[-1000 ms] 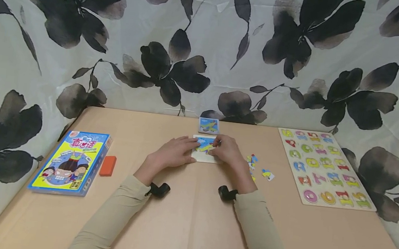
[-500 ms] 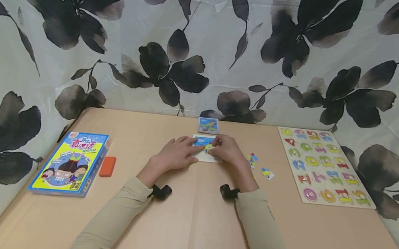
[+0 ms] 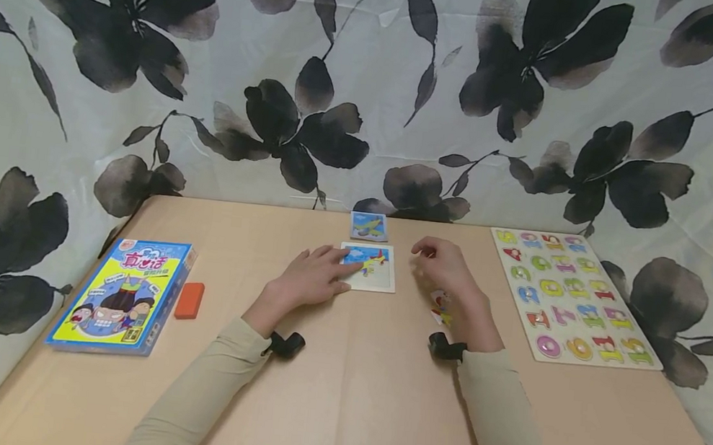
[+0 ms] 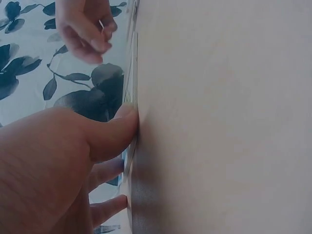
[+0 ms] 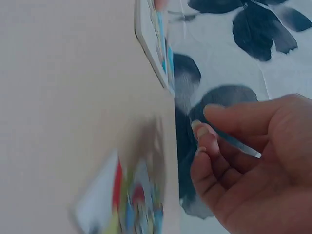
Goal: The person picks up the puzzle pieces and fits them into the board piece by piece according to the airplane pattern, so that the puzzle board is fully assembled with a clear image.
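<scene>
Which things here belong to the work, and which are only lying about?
Seemingly in the work:
white rectangular picture board, touched by the left hand
small colourful flat pieces
perhaps the little blue picture card

Seemingly lying about:
blue and yellow cartoon box
orange rectangular block
white sheet with colourful figures

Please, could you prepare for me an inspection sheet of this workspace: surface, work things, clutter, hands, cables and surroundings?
Surface: light wood-toned table; no spill seen.
Work things: puzzle board partly coloured, white showing below; small picture card behind it; loose pieces to the right, partly hidden by the right arm.
Clutter: blue-yellow box and red block at left; picture sheet at right.
Left hand: rests on the board's left side.
Right hand: off the board, fingers loosely curled; nothing seen in it.
Cables: nothing seen.
Surroundings: white cloth with dark flowers behind the table.
</scene>
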Demonstrator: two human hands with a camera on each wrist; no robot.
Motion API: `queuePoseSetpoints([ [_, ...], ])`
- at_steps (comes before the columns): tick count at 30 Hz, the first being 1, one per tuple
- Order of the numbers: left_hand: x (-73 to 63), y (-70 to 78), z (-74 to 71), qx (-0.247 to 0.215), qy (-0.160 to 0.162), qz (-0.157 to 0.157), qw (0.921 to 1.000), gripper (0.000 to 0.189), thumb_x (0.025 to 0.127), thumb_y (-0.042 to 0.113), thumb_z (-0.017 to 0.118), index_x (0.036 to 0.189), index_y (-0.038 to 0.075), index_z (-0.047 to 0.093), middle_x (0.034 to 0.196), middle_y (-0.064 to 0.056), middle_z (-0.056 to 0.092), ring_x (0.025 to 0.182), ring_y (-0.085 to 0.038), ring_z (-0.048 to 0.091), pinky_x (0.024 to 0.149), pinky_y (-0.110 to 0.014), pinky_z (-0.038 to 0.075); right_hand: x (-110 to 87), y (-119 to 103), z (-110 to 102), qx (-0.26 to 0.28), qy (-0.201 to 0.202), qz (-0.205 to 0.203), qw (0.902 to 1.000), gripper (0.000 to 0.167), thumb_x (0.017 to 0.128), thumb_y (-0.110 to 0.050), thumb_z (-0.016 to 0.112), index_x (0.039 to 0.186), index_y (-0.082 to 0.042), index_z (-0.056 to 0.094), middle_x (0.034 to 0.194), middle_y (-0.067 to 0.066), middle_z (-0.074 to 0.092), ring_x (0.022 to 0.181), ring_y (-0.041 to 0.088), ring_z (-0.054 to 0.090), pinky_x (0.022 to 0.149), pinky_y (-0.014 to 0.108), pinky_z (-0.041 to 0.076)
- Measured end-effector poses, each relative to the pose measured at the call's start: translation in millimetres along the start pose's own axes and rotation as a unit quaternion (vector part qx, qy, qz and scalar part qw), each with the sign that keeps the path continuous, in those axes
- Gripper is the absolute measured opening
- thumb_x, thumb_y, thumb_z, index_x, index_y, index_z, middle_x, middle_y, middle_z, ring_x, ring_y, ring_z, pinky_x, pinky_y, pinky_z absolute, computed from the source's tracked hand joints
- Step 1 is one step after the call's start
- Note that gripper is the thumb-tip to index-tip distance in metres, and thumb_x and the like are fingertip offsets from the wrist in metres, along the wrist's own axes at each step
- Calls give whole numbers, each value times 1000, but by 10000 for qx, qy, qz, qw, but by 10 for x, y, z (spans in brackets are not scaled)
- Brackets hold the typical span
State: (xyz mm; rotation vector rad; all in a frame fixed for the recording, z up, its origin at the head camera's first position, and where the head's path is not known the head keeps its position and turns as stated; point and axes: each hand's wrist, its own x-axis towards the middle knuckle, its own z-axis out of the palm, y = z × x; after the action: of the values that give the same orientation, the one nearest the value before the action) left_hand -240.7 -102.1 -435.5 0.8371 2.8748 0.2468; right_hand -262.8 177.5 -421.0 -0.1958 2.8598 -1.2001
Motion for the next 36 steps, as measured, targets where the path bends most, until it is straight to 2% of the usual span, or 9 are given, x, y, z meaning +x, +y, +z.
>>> queuePoseSetpoints([
  [3,-5,-6,18,4,-3,12,10000,52,101,46,50,152,38,40,163,-6,31,151,-36,25,115,-67,26,-47,92,-106,-260,3,-74,9996,22,93,-5,57,113,-3,68,98,11,60,90,26,53,72,30,46],
  [8,-11,-15,43,5,-17,28,10000,52,102,47,49,152,38,39,164,-5,30,151,-36,25,116,-67,26,-126,290,-262,-746,-222,-333,9964,22,93,-3,59,113,-3,69,104,14,65,92,27,55,78,33,47],
  [14,-25,-11,40,-81,-68,35,9999,52,102,46,49,152,37,39,164,-5,29,152,-37,23,117,-67,24,-202,439,-360,-653,-730,-167,9951,32,88,4,57,115,-5,70,111,13,66,97,27,55,85,36,49],
  [17,-32,-10,29,-88,-85,31,9999,53,102,45,50,152,36,39,164,-5,29,152,-36,23,117,-67,23,-202,479,-360,-535,-873,-173,9946,29,87,6,59,111,-5,70,109,13,65,97,27,55,87,35,49],
  [20,-30,-11,21,-91,-59,43,9999,52,102,45,49,152,36,39,164,-5,29,152,-37,23,116,-67,23,-194,504,-362,-425,-891,-111,9951,24,87,6,61,106,-5,69,106,13,64,95,26,55,86,33,49],
  [23,-24,-9,12,-95,-18,53,9999,52,102,45,50,152,36,40,164,-5,29,152,-37,23,116,-67,24,-197,517,-381,-395,-917,-37,9950,25,87,6,62,109,-3,67,107,15,64,96,27,55,86,34,49],
  [28,-18,-7,7,-93,-1,83,9999,52,102,45,50,152,36,40,164,-6,30,152,-37,24,116,-68,24,-227,488,-415,-525,-905,319,9940,29,85,6,63,113,-2,66,105,16,62,96,28,53,81,33,47],
  [32,-19,-6,3,-122,-19,71,9999,52,102,45,50,152,36,40,164,-5,30,152,-37,24,116,-67,24,-235,462,-422,-628,-870,481,9931,25,83,5,62,106,-3,68,95,13,59,89,26,52,71,29,45],
  [36,-19,-6,9,-145,-22,40,9999,52,102,45,50,152,36,40,164,-5,29,152,-37,24,116,-67,24,-234,470,-423,-763,-829,428,9927,19,84,1,62,101,-3,69,90,11,59,85,25,52,69,29,43],
])
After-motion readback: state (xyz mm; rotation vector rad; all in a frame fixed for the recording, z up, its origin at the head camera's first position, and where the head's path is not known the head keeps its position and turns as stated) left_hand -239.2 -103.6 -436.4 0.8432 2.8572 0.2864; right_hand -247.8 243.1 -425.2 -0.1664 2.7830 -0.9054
